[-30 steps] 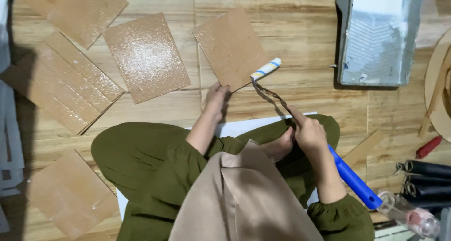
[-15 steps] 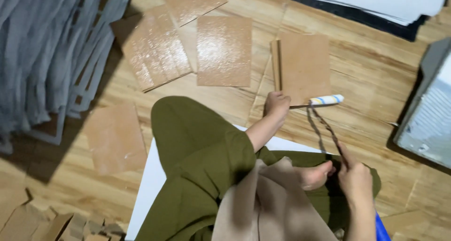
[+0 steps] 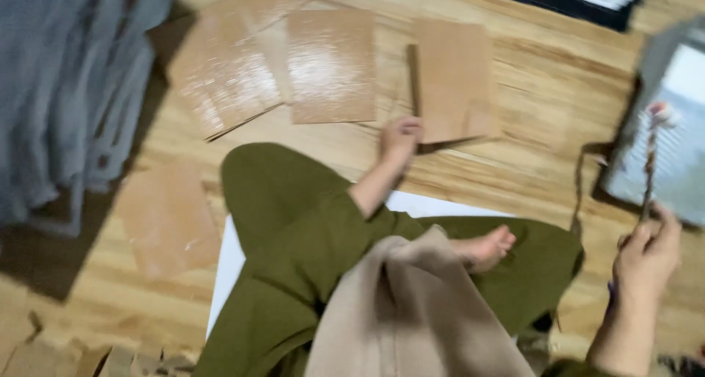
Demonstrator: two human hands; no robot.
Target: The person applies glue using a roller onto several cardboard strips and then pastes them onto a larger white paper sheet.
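- Seen from above: seated cross-legged on a wooden floor [image 3: 529,76], olive trousers and a bare foot at lower centre, a white sheet [image 3: 228,263] under the legs.
- Left hand [image 3: 400,136] at centre frame, fingers curled and pressing down on the near edge of a brown board [image 3: 452,80]; more a pinning touch than a grasp, as far as the blur allows.
- Right hand [image 3: 646,256] at lower right, closed around the thin wire handle of a small paint roller [image 3: 657,116], its pale head raised over a grey tray [image 3: 679,157] at the right edge.
- Board under the left hand: matte, dull, flat on the floor, upper centre; no wet sheen visible, so apparently not yet coated.
- Just to its left, two boards [image 3: 330,65] shining with a wet-looking gloss, upper centre and upper left; these look already coated.
- Another dull brown piece [image 3: 165,215] at left centre, apart from the rest; finish hard to judge.
- Judged progress: some boards done, at least the held one left, roller at the tray rather than on a board.
- Grey stacked material [image 3: 66,98] along the left edge; scraps in the lower left corner; white sheets at the top right.
- Right side of the frame blurred; fine detail of roller and tray unclear.
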